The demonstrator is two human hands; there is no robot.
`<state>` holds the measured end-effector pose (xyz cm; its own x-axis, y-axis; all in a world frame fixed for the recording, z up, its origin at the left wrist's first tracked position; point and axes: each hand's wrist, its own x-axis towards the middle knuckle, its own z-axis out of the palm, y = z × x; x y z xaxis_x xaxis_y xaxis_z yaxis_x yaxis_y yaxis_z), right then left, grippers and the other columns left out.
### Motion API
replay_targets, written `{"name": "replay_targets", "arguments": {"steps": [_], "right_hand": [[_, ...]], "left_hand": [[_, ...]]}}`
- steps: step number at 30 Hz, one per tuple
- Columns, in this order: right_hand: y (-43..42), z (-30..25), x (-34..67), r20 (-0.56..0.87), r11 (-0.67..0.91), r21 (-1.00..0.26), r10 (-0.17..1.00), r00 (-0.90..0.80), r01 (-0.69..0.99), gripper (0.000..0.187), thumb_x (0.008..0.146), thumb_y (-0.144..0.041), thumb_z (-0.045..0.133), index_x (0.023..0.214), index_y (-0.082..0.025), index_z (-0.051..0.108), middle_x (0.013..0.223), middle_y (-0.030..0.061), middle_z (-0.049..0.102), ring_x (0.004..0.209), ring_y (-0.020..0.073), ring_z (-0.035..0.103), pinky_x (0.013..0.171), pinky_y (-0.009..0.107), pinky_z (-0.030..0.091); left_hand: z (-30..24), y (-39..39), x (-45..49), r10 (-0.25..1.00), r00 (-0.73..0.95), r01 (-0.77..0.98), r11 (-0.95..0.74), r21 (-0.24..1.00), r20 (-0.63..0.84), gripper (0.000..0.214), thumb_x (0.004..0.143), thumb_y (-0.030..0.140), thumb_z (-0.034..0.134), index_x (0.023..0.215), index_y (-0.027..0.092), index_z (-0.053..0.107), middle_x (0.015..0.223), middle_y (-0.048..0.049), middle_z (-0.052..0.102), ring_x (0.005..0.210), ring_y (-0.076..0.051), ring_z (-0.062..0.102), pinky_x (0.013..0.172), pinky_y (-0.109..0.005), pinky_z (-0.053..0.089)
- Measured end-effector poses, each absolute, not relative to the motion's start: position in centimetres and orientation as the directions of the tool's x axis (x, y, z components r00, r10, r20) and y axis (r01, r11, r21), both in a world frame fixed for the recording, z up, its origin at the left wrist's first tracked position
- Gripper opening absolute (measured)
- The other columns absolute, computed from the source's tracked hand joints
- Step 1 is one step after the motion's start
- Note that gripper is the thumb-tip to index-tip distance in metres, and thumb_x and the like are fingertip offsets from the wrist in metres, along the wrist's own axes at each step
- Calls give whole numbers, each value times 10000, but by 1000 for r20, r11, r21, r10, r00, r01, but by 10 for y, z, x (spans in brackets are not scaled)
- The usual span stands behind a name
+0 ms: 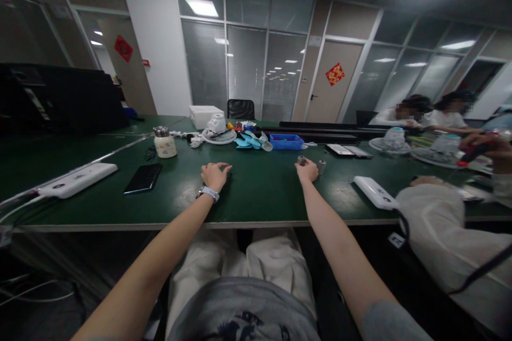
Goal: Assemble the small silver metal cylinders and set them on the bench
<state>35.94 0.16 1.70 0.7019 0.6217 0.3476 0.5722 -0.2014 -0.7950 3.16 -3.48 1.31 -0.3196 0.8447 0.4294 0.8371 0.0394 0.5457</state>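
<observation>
My left hand (215, 176), with a watch (208, 193) at its wrist, rests on the green tabletop (256, 192). Its fingers are loosely bent, thumb and forefinger stretched toward the middle, and nothing shows in it. Farther right, my right hand (308, 171) closes its fingers on a small grey metal cylinder (301, 160), whose top shows past the fingers. A second, similar metal cylinder (322, 167) stands upright just right of that hand.
Behind lie light-blue fan blades (253, 140), a blue basket (286, 141), a white fan grille (219, 136) and a white box (206, 116). A phone (143, 178) and a jar (165, 144) are left; a white power bank (374, 192) is right. Co-workers sit at right.
</observation>
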Motion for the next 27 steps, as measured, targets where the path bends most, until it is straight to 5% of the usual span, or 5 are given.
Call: {"name": "replay_targets", "arguments": {"steps": [11,15,20,23,27], "right_hand": [[9,8,372,268,-283,-832,548,792,477,466,672,-276,730,1134,-255,672,1041,119,689,951,265,644,817,354,486],[-2,16,356,459,-227,-759,480,748,611,717,687,-302,705,1351,-162,473,1214,188,576,1093,301,557,882,386,445],[-26,30,287,742,180,-462,615,267,868,423,846,-255,498,1260,-182,554,1161,125,585,1105,234,524,937,358,397],[-30,26,232,537,420,-401,828,-163,814,350,886,-372,495,1177,-236,633,928,46,662,857,170,606,817,288,451],[-20,13,176,329,387,-427,909,-258,817,498,797,-578,592,1161,-246,666,858,45,700,828,200,641,738,282,486]], "left_hand": [[9,-31,30,860,-301,842,38,537,412,346,815,519,535,992,303,740,1069,-118,653,1039,-348,460,806,-430,403],[11,-30,30,839,-381,799,89,595,387,377,889,418,413,1053,258,713,1087,-138,648,1052,-337,470,816,-432,398],[13,-29,28,817,-461,730,128,672,345,404,897,321,343,1076,237,696,1117,-141,642,1065,-340,483,842,-460,384],[14,-29,27,812,-491,699,150,699,316,409,895,321,329,1007,253,717,1096,-128,653,1062,-344,491,850,-484,373],[15,-30,28,806,-508,684,162,712,304,407,888,315,328,974,252,721,1093,-125,658,1080,-349,487,864,-497,361]]}}
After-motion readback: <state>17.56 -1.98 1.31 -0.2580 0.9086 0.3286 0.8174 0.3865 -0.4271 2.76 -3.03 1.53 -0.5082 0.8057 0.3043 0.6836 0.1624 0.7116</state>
